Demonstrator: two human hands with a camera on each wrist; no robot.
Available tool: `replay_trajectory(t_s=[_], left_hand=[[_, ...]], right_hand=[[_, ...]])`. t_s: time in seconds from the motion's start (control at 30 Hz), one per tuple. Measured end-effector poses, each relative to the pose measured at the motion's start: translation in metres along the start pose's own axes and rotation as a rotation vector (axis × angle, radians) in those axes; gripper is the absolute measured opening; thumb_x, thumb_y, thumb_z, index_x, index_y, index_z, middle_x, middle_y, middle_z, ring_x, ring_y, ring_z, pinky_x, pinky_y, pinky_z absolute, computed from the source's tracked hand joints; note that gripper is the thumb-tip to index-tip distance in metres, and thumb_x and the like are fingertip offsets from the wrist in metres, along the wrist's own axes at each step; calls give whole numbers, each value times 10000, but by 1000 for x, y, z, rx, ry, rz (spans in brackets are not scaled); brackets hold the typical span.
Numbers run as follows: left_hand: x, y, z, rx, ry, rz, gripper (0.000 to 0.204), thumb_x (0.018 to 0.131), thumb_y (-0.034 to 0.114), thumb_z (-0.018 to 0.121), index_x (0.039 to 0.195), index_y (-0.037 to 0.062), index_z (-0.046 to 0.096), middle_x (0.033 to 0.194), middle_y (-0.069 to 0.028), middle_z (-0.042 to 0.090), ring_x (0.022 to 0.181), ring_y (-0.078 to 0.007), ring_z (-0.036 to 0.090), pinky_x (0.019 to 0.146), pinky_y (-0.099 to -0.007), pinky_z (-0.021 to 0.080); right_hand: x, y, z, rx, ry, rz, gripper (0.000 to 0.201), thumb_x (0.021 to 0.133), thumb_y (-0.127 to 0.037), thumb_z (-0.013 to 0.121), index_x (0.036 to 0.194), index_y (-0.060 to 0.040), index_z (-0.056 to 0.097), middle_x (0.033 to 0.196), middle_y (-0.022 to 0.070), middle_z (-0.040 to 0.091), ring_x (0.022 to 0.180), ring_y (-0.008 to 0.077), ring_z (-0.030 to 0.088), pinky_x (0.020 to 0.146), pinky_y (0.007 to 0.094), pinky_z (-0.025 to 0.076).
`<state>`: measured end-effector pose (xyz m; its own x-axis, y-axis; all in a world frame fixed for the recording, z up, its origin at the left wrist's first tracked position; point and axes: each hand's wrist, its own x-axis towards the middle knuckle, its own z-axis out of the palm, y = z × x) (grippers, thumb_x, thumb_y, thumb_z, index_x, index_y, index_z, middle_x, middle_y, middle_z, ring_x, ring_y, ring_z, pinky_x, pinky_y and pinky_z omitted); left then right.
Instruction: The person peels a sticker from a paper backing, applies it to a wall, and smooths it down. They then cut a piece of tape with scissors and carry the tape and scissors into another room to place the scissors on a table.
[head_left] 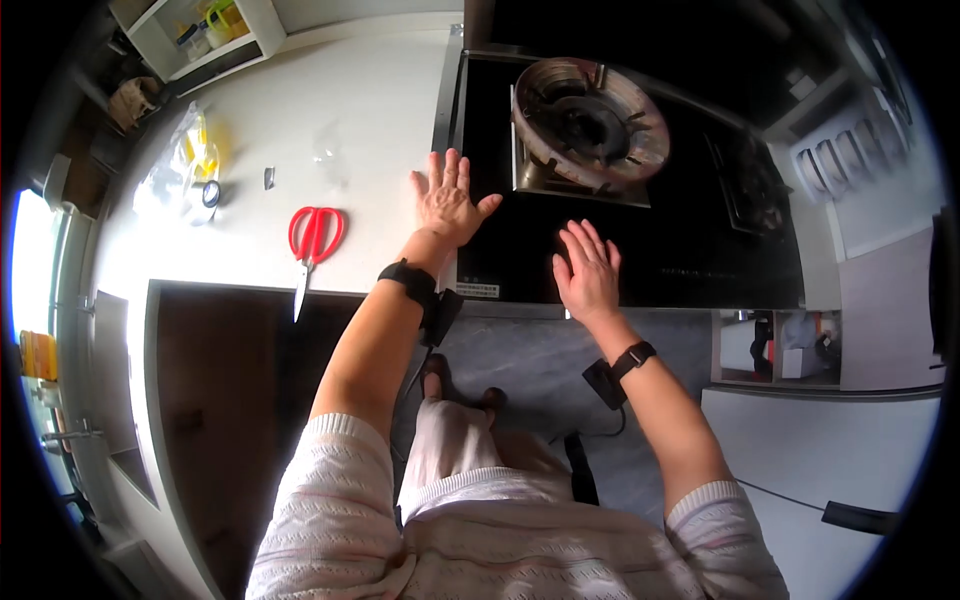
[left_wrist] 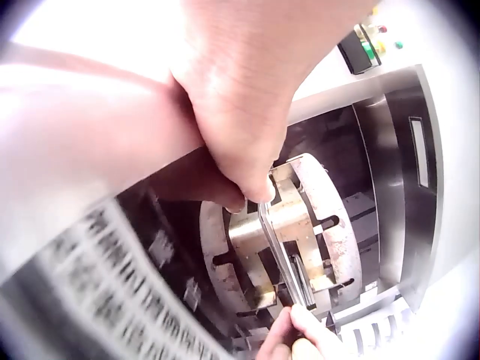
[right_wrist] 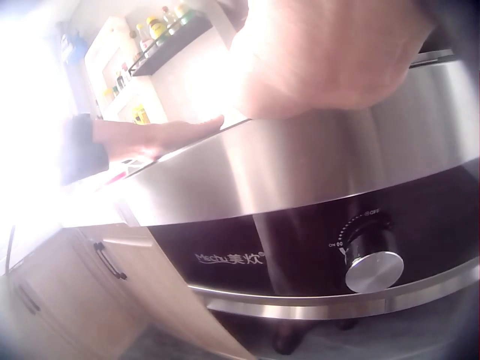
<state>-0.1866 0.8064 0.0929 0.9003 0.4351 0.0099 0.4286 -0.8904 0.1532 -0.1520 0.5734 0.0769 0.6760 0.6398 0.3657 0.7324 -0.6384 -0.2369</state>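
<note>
My left hand [head_left: 446, 206] lies palm down with fingers spread, across the seam between the white counter [head_left: 380, 235] and the black glass cooktop [head_left: 512, 245]. To its right, my right hand [head_left: 590, 275] has straight fingers over the cooktop's front edge. Neither hand holds anything. Beyond the fingers stands a gas burner with a round, stained wok ring [head_left: 648, 130], tilted on a metal base [head_left: 580, 190]. The left wrist view shows this wok ring [left_wrist: 341, 232] past the left hand [left_wrist: 240, 112]. In the right wrist view, a silver knob [right_wrist: 375, 271] sits on the stove front below the right hand [right_wrist: 330, 67].
Red-handled scissors [head_left: 317, 235] lie on the counter, blades past its front edge. Further left are a roll of tape [head_left: 210, 194], a clear plastic bag [head_left: 180, 165] with something yellow, and a small metal piece [head_left: 268, 178]. A second burner [head_left: 755, 190] is at right.
</note>
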Motion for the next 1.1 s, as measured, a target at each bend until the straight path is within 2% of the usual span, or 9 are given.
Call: replay_trajectory(t_s=[0.43,0.67,0.8,0.83,0.87,0.93,1.0,1.03,1.1], left_hand=[[-134,0,1,-88,15,116,870,845,652,311,1407,-5,208,1487,-188,110,1386,-330,48,1096,-518,59],[-194,-25,-9,-253,-38,303,846,855,621,348,1379,-37,255,1473,-198,154,1380,-340,88,1089,-513,116],[-212,-88,-47,-389,67,342,582,824,390,579,1260,23,465,1344,-158,407,1305,-325,303,1034,-490,255],[-210,-115,-50,-455,228,328,441,748,250,672,1136,68,571,1177,-120,535,1174,-310,441,964,-452,337],[-207,-141,-61,-445,222,250,337,720,184,685,1035,81,624,1028,-84,584,1022,-281,513,879,-400,386],[-196,-198,-79,-391,275,79,152,710,116,674,861,96,675,757,-48,585,780,-247,553,725,-356,430],[-182,-254,-85,-369,319,-9,123,708,109,664,831,109,674,725,-35,581,742,-229,551,701,-343,434],[-174,-276,-87,-341,323,-38,113,716,113,659,828,112,674,722,-32,578,743,-226,550,708,-340,432],[-154,-307,-86,-317,336,-70,93,731,120,648,821,115,672,717,-29,573,746,-221,548,721,-335,428]], right_hand=[[-3,6,10,-62,14,-35,378,872,-272,506,1210,-102,519,1328,25,465,1293,193,343,1031,447,241],[-2,6,8,-96,-14,-48,378,878,-256,508,1225,-109,506,1336,18,455,1295,186,343,1035,435,243],[0,10,11,-112,-18,-61,366,858,-226,536,1206,-112,528,1311,26,483,1274,196,377,1019,423,276],[3,12,9,-87,-36,-54,351,850,-215,543,1184,-106,542,1296,33,498,1260,205,395,1005,414,301],[7,12,8,-63,-53,-46,336,842,-204,549,1162,-100,557,1281,39,512,1247,214,413,990,404,327],[20,-1,0,-63,-50,1,226,804,-152,576,1008,-67,621,1149,81,593,1108,256,528,895,393,437],[39,-36,-4,65,-90,133,158,792,-123,585,927,-66,645,1030,89,634,975,268,592,829,368,477],[48,-63,0,141,6,77,120,785,-104,594,883,-66,650,958,85,647,883,275,614,783,352,495],[65,-130,3,267,-9,33,110,771,-58,608,876,-50,642,940,94,645,862,276,614,758,342,496]])
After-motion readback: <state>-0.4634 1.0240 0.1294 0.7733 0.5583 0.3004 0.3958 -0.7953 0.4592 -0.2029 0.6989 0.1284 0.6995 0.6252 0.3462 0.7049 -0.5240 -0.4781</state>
